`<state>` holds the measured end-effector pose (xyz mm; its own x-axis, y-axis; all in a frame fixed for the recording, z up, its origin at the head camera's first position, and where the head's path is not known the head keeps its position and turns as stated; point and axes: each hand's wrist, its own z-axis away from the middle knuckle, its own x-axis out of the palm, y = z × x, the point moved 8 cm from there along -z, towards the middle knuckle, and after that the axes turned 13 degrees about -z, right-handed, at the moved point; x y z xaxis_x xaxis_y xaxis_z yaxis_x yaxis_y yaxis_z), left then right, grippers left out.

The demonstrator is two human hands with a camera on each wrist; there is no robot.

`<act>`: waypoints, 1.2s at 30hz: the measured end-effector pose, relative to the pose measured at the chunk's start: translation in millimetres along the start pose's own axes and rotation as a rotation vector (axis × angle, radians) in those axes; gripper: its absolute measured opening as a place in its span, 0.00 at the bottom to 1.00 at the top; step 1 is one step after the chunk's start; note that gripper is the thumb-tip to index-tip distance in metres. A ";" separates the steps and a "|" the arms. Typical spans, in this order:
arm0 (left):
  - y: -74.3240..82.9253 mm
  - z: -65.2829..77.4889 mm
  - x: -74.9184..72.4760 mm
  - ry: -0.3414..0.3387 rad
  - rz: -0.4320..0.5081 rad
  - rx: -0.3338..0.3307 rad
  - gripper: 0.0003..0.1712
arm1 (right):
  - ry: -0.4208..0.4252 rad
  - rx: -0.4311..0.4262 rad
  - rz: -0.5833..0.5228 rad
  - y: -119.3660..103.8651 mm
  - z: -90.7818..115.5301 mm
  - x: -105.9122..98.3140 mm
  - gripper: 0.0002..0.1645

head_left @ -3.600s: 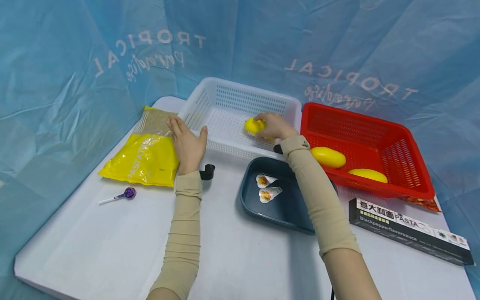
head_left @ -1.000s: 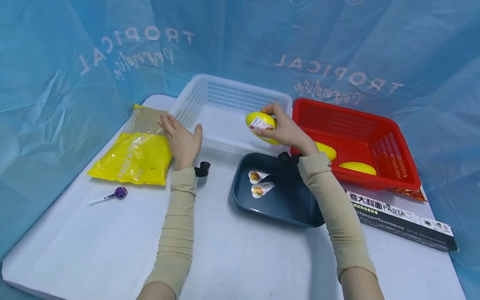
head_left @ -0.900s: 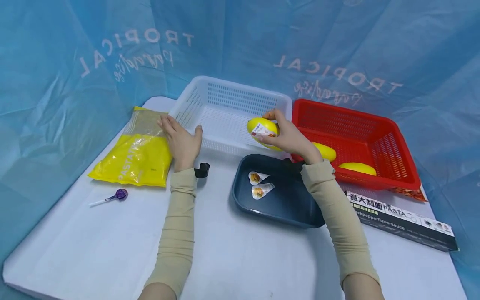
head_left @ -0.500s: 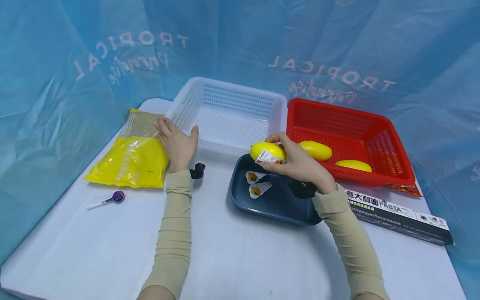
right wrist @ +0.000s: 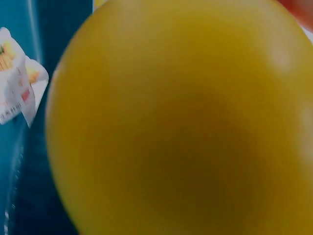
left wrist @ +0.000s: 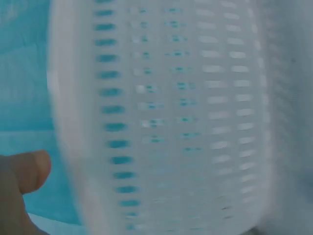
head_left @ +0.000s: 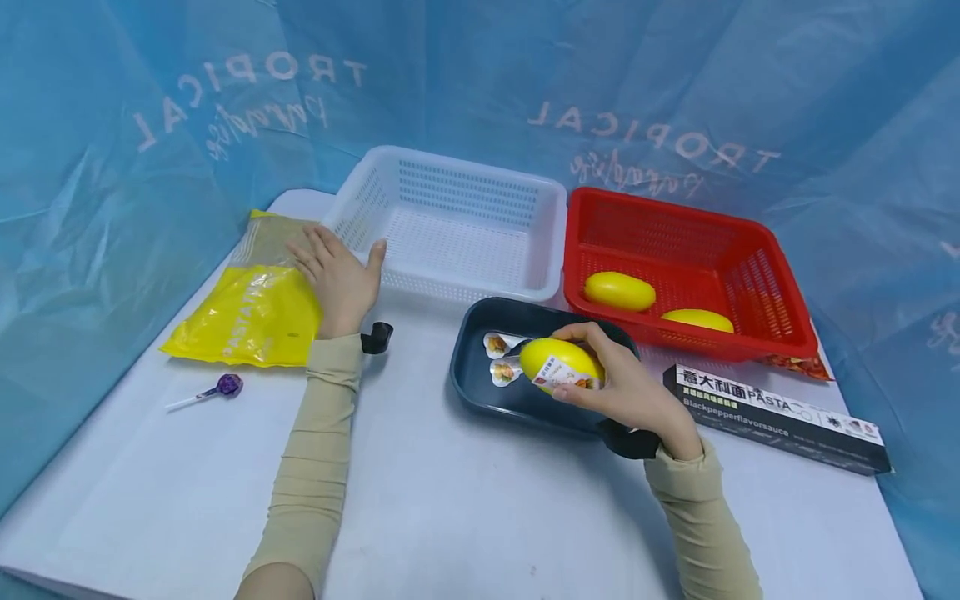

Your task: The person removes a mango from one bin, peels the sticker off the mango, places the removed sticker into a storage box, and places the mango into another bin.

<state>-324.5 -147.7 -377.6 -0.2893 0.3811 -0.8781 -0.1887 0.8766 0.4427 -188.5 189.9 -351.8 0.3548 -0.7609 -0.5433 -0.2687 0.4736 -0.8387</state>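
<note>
My right hand (head_left: 626,387) grips a yellow mango-shaped fruit (head_left: 558,360) with a white printed label. It is over the dark blue tray (head_left: 474,392); whether it touches the tray I cannot tell. In the right wrist view the fruit (right wrist: 181,117) fills most of the picture. Two small cone-shaped picture pieces (head_left: 504,371) lie in the tray, partly hidden. My left hand (head_left: 341,279), fingers straight, is at the left end of the white basket (head_left: 472,287), beside a yellow pasta bag (head_left: 247,321). The left wrist view shows the slotted basket wall (left wrist: 195,98).
Two more yellow fruits (head_left: 619,292) lie in the red basket (head_left: 761,250) at the right. A black pasta box (head_left: 780,425) is in front of it, and a red packet (head_left: 804,367) peeks from under its corner. A purple lollipop (head_left: 228,384) lies at the left.
My right hand has lifted the yellow fruit out of the white basket and brought it forward and down over the dark tray. My left hand has stayed at the white basket's left end.
</note>
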 end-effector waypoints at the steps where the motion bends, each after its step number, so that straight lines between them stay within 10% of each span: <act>1: 3.5 2.3 -5.3 0.012 0.004 0.016 0.55 | -0.008 -0.005 -0.012 0.0 2.1 1.8 0.42; 8: 53.3 34.1 -27.8 0.090 0.133 0.313 0.41 | -0.088 0.018 -0.129 -1.1 15.0 28.9 0.38; 22: 129.4 138.5 -31.1 -0.033 0.451 0.864 0.19 | -0.361 0.135 -0.314 16.7 30.8 97.2 0.31; 30: 158.9 215.1 -28.0 -0.095 0.356 1.242 0.11 | -0.330 0.106 -0.257 30.4 30.5 102.3 0.36; 36: 159.3 242.1 -10.3 -0.177 0.224 1.384 0.10 | -0.274 0.075 -0.182 36.2 32.9 100.1 0.35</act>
<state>-124.4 59.1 -342.0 -0.0504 0.4891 -0.8708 0.9352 0.3292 0.1308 -133.3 145.5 -437.8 0.6214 -0.6929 -0.3657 -0.1163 0.3800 -0.9176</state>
